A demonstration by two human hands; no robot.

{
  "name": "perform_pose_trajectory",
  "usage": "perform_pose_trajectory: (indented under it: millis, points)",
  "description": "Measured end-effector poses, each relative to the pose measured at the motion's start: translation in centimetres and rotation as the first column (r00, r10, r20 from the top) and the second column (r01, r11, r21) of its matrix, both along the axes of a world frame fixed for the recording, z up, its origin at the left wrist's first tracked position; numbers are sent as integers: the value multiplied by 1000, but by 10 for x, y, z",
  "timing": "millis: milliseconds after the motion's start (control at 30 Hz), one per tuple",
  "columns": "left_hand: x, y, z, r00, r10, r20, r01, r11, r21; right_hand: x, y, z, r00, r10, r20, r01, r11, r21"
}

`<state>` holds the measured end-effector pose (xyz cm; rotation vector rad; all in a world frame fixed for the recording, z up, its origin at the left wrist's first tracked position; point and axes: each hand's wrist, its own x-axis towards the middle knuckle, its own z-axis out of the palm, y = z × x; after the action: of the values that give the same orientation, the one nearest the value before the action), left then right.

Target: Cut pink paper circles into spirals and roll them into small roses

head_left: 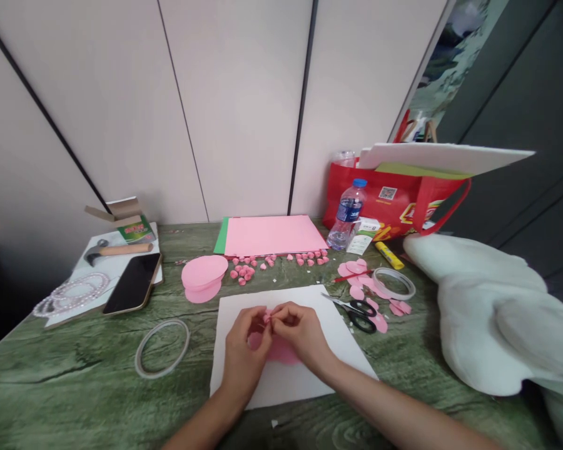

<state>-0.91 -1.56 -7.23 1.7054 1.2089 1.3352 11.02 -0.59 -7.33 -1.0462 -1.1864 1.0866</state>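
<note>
The left hand [244, 344] is curled, its thumb and index finger nearly meeting at the tips and pinching a small pink paper piece [267, 318], with a gap left between the curved fingers and the thumb. The right hand [304, 334] comes to the same piece from its other side, thumb and forefinger drawn together on it, the remaining fingers folded in toward the palm. The piece sits between the two sets of fingertips; its exact shape is too small to tell. Just below the hands a larger pink paper [284, 353] lies on a white sheet [272, 390]. Beside the right hand, to its right, are black-handled scissors [362, 322]. Beyond both hands lie small pink paper buds [244, 273]; pink paper discs [204, 270] lie beyond the left hand, to its left.
</note>
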Motion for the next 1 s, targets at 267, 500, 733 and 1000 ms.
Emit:
perform_pose_trajectory:
  millis: [267, 500, 733, 1000]
  points:
    - [-1, 2, 7, 980, 57, 191, -27, 988, -153, -7, -1, 11, 981, -71, 179, 57, 995, 82]
    - [-2, 2, 7, 956, 82, 281, -29, 982, -189, -12, -5, 14, 970, -102, 222, 64, 983, 172]
    - [-2, 3, 9, 936, 66, 346, 26, 967, -255, -12, 0, 15, 990, -95, 108, 92, 995, 40]
    - [0, 2, 8, 913, 3, 407, 89, 974, -206, -7, 1, 22, 990, -102, 101, 105, 994, -19]
